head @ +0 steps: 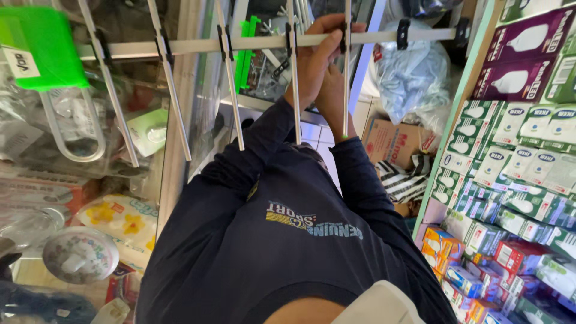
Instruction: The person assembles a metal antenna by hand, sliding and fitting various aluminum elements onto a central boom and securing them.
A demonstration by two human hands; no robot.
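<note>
Gripping a silvery antenna (264,42) with thin cross rods, boom running nine-to-three; left hand (318,54) clasping it, right hand (331,90) probably too.

Both hands grip an aerial's long bar (258,42) near its right end, the left hand (317,57) just left of the right hand (333,90), touching it. Thin rods (231,84) cross the bar along its length. Shelves of boxed bulbs (516,156) stand to the right; a glass cabinet (84,180) lies left, a cardboard box (393,141) below the hands.
</note>
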